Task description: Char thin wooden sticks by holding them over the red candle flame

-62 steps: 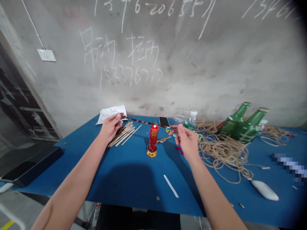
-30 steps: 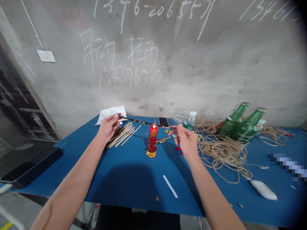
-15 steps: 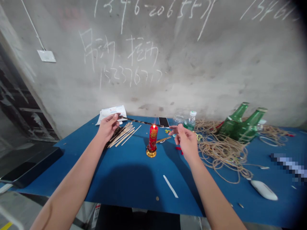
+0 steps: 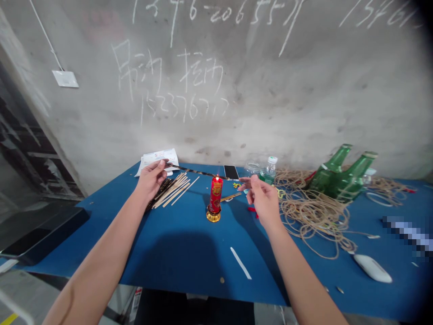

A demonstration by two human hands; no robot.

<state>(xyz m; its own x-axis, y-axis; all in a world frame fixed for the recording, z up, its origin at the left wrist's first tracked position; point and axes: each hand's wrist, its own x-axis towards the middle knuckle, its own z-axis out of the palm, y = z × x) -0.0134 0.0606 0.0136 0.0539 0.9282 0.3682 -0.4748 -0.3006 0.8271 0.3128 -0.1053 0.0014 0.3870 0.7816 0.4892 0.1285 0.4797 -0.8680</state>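
1. Over my blue table (image 4: 101, 221), my left hand (image 4: 151, 180) clamps one end of a thin strip (image 4: 199, 173), banded dark and tan, between thumb and fingers.
2. My right hand (image 4: 264, 203) is at the strip's far end, thumb and forefinger close together; I cannot tell whether they grip it.
3. The strip stretches level across the top of a lit red candle (image 4: 215, 194) on a gold base (image 4: 213, 216); I cannot tell whether the flame touches it.
4. Just beside my left hand lies a loose pile of wooden sticks (image 4: 171, 193), with papers (image 4: 157, 157) behind them.
5. Near my right hand are a phone (image 4: 231, 172), a glass jar (image 4: 253, 168) and a plastic water bottle (image 4: 269, 170); further right, two green glass bottles (image 4: 329, 174) lean tilted among tangled twine (image 4: 314, 212).
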